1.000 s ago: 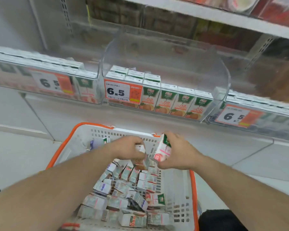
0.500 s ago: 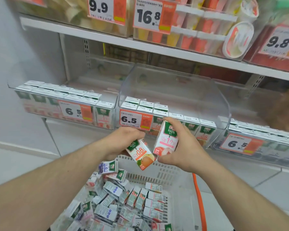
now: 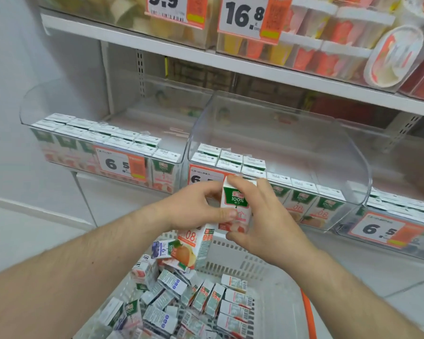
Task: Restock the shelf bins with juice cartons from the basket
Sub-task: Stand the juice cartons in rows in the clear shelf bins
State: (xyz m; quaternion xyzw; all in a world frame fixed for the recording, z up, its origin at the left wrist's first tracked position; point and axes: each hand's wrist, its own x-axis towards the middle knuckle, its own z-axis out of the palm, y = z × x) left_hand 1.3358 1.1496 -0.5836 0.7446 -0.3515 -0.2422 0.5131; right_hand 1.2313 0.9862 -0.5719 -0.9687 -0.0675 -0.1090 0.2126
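Hands meet before the middle bin (image 3: pixel 348 152), left hand (image 3: pixel 194 211) grasping an orange carton (image 3: pixel 194 248), right hand (image 3: pixel 264 221) pinching a peach carton (image 3: pixel 235 206); crowded fingers could drop either into the basket (image 3: pixel 233 250).

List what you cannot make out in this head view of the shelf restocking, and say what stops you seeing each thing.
- Middle bin's price tag: the left hand covers its right part.
- Orange carton: its top is hidden inside the left hand.
- Peach carton: its lower label is partly behind the right hand thumb.
- Basket: cut off by the bottom edge.
- Far-right bin: blurred, carton print unreadable.
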